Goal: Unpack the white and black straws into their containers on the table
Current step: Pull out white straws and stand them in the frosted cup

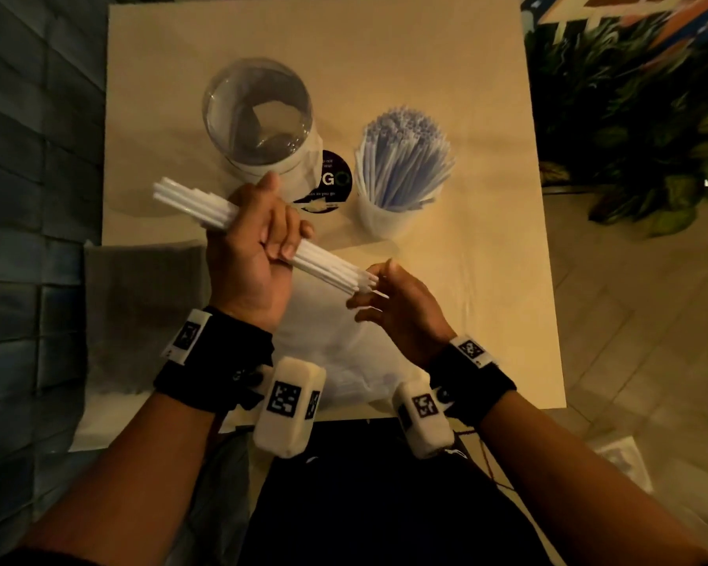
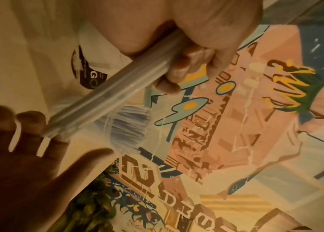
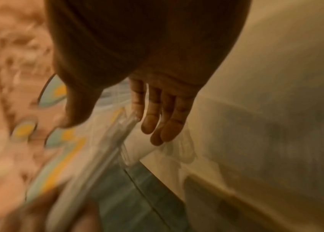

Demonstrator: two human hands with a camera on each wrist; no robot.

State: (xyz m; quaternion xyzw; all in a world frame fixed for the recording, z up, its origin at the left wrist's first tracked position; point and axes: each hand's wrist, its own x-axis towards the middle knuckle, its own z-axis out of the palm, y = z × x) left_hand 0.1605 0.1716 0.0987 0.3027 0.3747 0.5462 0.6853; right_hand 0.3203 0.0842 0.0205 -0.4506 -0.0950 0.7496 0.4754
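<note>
Left hand [image 1: 258,255] grips white straws [image 1: 193,206] above table's near edge [image 1: 344,416].

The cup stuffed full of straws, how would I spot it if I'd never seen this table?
Find the pale square table. Two containers stand in its middle: on the left a clear jar with no upright straws in it, on the right the cup. Only the cup bristles with white straws fanning upward.
</note>
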